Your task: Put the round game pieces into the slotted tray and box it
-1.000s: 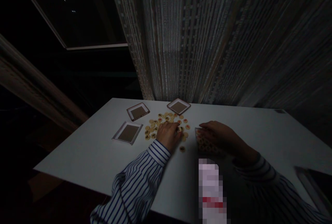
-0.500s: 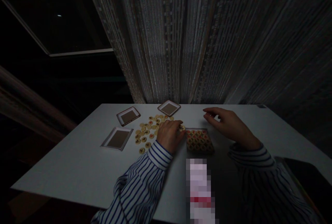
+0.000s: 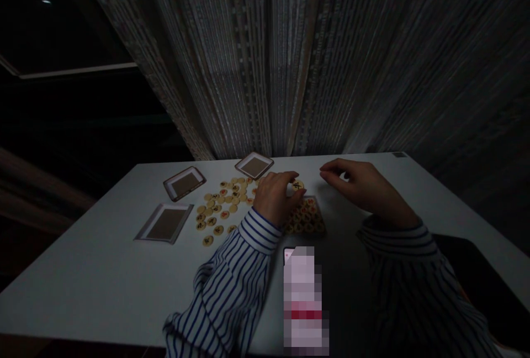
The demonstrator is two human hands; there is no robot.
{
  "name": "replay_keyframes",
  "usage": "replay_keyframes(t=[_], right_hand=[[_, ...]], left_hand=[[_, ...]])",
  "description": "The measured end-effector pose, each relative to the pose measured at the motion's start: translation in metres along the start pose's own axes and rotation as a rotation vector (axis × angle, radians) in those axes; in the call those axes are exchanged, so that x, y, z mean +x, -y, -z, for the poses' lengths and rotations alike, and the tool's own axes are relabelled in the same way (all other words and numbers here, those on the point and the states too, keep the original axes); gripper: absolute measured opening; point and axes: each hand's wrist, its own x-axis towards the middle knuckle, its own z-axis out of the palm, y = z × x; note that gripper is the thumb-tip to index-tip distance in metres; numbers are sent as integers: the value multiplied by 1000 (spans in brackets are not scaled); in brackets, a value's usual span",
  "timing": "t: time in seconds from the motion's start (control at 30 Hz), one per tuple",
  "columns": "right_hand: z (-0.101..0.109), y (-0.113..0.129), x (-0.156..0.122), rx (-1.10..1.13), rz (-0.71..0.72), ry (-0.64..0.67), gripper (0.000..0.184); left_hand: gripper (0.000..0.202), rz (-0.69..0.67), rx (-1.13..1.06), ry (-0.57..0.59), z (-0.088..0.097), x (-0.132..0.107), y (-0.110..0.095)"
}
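My left hand (image 3: 270, 198) pinches a round cream disc (image 3: 297, 185) with dark markings between its fingertips. The disc is held just above the far edge of a red-and-yellow patterned tray (image 3: 305, 216), which my left hand partly hides. To the left of that hand lies a loose spread of similar cream discs (image 3: 219, 209), some marked in red. My right hand (image 3: 362, 187) hovers to the right of the tray, its fingers loosely curled and holding nothing.
Several brown-centred square frames (image 3: 164, 224) lie on the white table (image 3: 103, 269) beyond and left of the discs. A pixelated phone (image 3: 300, 303) lies near the table's front edge. A long curtain (image 3: 290, 70) hangs behind, and a dark object (image 3: 476, 269) sits at right.
My left hand has left the spread of discs and moved right, lifting one disc over the patterned tray. My right hand has drawn back from the tray. The whole view has swung left.
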Motion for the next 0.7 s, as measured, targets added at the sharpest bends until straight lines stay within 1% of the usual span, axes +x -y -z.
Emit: replay_keyframes(t=[0.13, 0.27, 0.5, 0.7], right_hand=[[-1, -3, 2, 18, -7, -7, 20], [-5, -8, 6, 32, -38, 25, 18], [-20, -16, 10, 163, -30, 109, 18], [-31, -19, 12, 283, -106, 188, 18]], left_hand=[[32, -33, -21, 24, -3, 10, -2], [33, -32, -42, 40, -6, 15, -2], [35, -25, -51, 82, -12, 17, 3], [37, -55, -62, 84, -20, 15, 8]])
